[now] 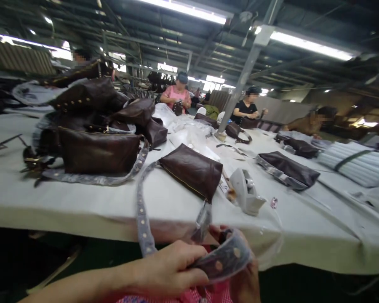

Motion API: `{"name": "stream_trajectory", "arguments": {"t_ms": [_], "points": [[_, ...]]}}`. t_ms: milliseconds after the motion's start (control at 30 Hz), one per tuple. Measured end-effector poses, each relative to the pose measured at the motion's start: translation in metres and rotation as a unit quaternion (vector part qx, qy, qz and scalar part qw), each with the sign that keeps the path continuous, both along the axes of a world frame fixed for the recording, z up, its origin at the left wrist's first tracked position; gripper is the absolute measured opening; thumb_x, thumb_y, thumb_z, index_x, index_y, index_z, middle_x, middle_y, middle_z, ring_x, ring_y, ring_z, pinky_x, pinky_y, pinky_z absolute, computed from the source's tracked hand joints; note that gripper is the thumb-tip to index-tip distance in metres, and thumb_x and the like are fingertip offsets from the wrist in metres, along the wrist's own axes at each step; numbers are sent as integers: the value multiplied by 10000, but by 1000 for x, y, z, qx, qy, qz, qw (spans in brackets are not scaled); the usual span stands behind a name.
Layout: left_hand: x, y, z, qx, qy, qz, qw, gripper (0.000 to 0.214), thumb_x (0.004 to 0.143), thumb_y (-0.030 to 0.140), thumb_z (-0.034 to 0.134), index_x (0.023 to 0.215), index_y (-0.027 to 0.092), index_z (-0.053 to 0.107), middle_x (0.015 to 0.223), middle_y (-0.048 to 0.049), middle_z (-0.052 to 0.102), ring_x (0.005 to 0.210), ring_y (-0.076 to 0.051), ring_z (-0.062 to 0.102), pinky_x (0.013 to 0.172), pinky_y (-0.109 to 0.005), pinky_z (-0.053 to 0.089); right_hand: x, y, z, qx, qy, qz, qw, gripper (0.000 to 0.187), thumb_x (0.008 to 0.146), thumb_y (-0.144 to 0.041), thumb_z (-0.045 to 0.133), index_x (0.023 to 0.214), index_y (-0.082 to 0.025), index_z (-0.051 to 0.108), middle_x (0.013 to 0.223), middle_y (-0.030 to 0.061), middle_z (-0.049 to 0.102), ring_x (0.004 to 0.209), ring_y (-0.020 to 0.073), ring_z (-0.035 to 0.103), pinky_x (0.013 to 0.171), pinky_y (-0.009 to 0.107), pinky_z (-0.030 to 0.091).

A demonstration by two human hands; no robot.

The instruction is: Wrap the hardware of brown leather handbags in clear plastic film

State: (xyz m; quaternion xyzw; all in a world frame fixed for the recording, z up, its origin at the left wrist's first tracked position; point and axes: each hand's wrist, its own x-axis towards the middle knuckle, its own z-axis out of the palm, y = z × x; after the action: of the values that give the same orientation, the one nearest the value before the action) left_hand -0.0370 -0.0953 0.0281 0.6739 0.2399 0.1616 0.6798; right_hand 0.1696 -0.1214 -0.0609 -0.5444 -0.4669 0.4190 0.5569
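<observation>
Two-handed, gripped strap (219, 266) with left hand (173, 266) and right hand (248, 277) before counter (97, 200); seemed best handled evenly, without creasing film (203, 219).

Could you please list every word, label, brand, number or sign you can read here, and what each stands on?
None can be read.
Middle bag: no lettering shows.
Wrapped strap: round dots, no readable lettering.
Small pink item: any print is too small and blurred to read.
</observation>
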Motion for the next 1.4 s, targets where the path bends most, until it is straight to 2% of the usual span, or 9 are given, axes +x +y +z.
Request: {"name": "stream_trajectory", "arguments": {"t_ms": [100,267,500,600,733,867,1000,1133,1400], "points": [[-2,3,-8,74,4,81,994,149,872,252,488,902,178,614,857,-36,669,765,-164,620,712,-267,498,-32,12,21,-63,200,31,977,440,748,-593,610,1028,-253,613,1095,85,713,1074,323,635,821,456,559],[8,9,-32,204,-1,222,954,61,849,228,524,876,191,565,882,-51,649,819,-184,582,776,-288,465,-62,26,47,-122,347,64,928,402,648,-564,712,876,-239,652,1018,43,740,1003,254,658,891,406,524],[16,5,-28,156,-96,215,959,457,792,199,621,1221,218,463,1029,-67,650,958,-209,612,855,-303,478,-63,27,48,-119,326,-3,938,412,619,-519,754,861,-190,695,915,56,742,965,267,664,851,391,538],[15,8,-25,188,-85,193,959,287,824,176,554,1110,199,564,934,-41,650,877,-183,595,814,-280,462,-61,26,48,-143,311,18,939,392,610,-514,741,795,-170,701,885,77,739,955,278,657,832,392,544],[17,21,-27,45,-106,158,981,110,773,229,596,707,141,593,673,1,569,630,-116,513,600,-225,414,-53,22,41,-127,213,24,968,424,711,-521,675,931,-158,693,899,88,728,929,272,656,786,382,552],[17,36,-25,-195,-168,175,950,192,637,208,648,804,118,619,640,-17,616,506,-97,516,494,-204,398,-31,14,28,-21,-54,-83,995,428,841,-520,559,1073,-168,636,974,88,713,858,232,668,723,337,555],[11,43,-18,-250,-188,163,936,246,631,190,684,856,93,663,753,-72,675,503,-90,552,452,-179,390,-13,12,29,234,-363,-207,878,280,856,-359,605,1046,-158,649,1051,132,693,896,228,670,731,315,561],[12,42,-22,-242,-212,113,940,233,653,190,713,863,106,657,758,-65,681,538,-93,579,507,-185,436,-14,22,36,378,-505,-109,768,287,906,-152,495,1157,-171,633,1124,143,688,986,217,675,830,307,559],[19,37,-22,-186,-216,124,950,422,865,541,525,1034,154,519,543,17,591,369,-68,460,349,-142,268,-16,38,26,409,-532,-110,733,285,937,-164,444,1145,-164,639,994,125,732,841,199,687,735,303,528]]}}
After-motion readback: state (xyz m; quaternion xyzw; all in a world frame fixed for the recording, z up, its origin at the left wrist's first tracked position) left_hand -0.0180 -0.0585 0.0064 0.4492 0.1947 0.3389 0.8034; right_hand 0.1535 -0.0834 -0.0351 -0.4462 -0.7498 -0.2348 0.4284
